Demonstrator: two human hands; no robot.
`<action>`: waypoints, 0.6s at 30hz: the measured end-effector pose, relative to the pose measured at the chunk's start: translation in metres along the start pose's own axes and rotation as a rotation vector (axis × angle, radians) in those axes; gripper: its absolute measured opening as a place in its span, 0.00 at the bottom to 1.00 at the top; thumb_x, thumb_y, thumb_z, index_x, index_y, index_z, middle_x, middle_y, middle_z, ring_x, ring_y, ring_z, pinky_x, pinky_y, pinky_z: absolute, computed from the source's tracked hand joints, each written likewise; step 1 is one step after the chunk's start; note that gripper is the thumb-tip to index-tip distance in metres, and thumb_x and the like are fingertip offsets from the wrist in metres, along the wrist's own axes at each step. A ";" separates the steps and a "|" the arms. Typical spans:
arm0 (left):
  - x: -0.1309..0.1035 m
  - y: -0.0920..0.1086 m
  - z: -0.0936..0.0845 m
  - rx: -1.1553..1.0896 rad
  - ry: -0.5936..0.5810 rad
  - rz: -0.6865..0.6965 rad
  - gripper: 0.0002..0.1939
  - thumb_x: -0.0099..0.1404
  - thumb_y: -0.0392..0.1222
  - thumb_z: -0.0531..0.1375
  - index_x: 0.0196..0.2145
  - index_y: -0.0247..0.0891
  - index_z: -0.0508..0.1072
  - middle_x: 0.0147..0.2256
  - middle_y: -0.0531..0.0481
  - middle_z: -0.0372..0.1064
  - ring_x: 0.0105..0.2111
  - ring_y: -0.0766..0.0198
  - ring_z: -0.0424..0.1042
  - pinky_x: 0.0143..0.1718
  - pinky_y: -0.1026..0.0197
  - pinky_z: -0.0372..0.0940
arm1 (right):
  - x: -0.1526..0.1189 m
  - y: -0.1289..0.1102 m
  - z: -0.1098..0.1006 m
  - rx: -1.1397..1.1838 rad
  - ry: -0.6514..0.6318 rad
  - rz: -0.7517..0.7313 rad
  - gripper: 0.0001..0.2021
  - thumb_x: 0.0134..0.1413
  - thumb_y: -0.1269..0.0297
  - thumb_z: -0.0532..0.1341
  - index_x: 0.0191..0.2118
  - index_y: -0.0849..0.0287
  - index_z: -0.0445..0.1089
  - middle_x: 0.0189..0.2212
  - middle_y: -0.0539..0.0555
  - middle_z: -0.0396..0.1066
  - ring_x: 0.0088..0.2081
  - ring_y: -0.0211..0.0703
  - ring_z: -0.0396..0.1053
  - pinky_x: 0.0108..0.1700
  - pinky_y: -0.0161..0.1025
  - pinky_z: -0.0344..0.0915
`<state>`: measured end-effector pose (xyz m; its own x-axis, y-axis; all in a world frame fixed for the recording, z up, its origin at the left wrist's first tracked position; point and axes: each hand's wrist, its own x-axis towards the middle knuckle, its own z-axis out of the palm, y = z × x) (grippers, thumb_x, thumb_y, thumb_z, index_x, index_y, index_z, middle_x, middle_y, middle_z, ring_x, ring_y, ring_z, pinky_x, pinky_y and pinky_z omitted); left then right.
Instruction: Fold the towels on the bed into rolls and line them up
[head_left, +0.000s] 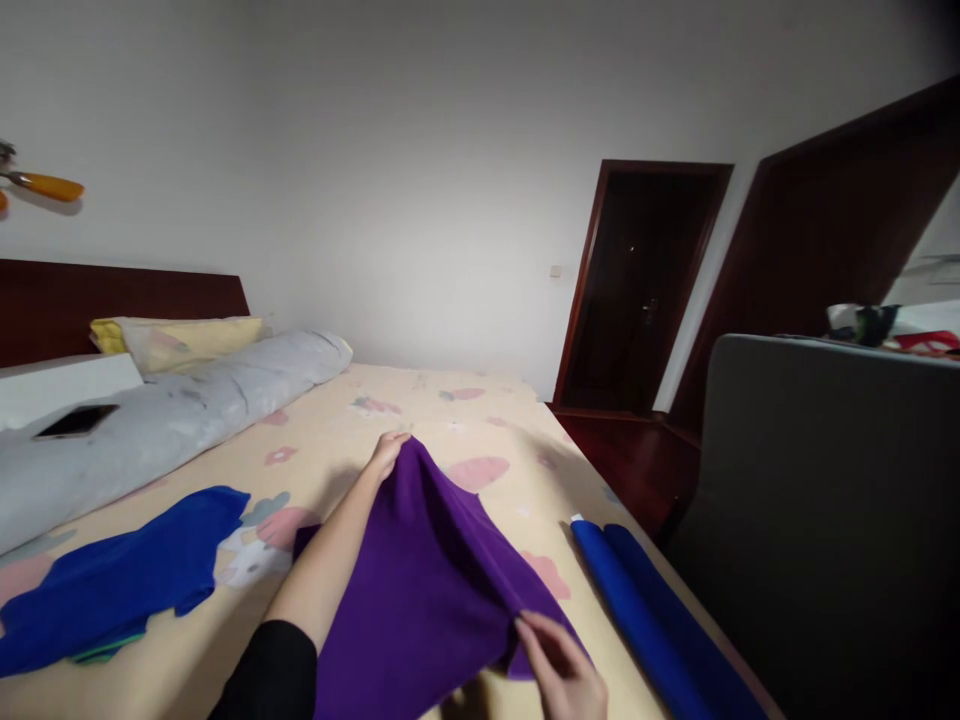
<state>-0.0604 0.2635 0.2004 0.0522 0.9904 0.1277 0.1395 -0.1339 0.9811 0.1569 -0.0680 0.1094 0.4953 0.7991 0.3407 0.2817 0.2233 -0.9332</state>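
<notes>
A purple cloth garment [427, 590] is stretched between my hands above the bed; its exact kind does not show. My left hand [388, 455] is closed on its far upper corner, arm reaching forward. At the near right, my right hand [562, 668] pinches another edge of it between thumb and fingers. Folds run from one grip to the other, and part of the cloth hangs down. On the bed left of my arm lies a blue short-sleeved top [142, 575]. A folded blue garment [652, 610] lies along the right edge of the bed.
The bed sheet [442, 410] is cream with pink prints. A long grey bolster [247, 385], a phone [77, 421] on it and a yellow pillow [195, 340] are at the left. A dark chair back [825, 500] stands close to the right bedside. Beyond is a dark door [637, 290].
</notes>
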 end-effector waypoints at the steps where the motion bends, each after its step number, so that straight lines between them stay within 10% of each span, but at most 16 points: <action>1: -0.002 0.010 -0.013 -0.039 0.006 0.025 0.14 0.65 0.49 0.60 0.37 0.33 0.72 0.32 0.51 0.71 0.30 0.67 0.70 0.34 0.61 0.67 | 0.021 -0.008 -0.004 0.067 0.023 0.025 0.19 0.49 0.47 0.65 0.38 0.59 0.77 0.36 0.57 0.78 0.38 0.51 0.76 0.43 0.43 0.74; 9: -0.039 0.091 -0.099 -0.218 -0.111 0.202 0.25 0.45 0.50 0.71 0.38 0.32 0.76 0.37 0.41 0.76 0.37 0.60 0.74 0.40 0.59 0.66 | 0.174 -0.087 -0.032 -0.006 0.023 -0.230 0.21 0.49 0.47 0.61 0.38 0.61 0.77 0.40 0.62 0.77 0.43 0.54 0.73 0.50 0.51 0.67; 18: -0.080 0.129 -0.122 -0.140 -0.043 0.258 0.25 0.40 0.46 0.74 0.36 0.31 0.78 0.34 0.45 0.77 0.34 0.62 0.74 0.42 0.57 0.68 | 0.246 -0.119 -0.032 0.032 -0.123 -0.300 0.27 0.42 0.52 0.67 0.47 0.66 0.73 0.45 0.64 0.75 0.41 0.49 0.72 0.45 0.47 0.69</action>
<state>-0.1674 0.1712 0.3341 0.1105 0.9216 0.3720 -0.0216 -0.3720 0.9280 0.2714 0.0845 0.3085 0.2903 0.7559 0.5868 0.3736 0.4751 -0.7967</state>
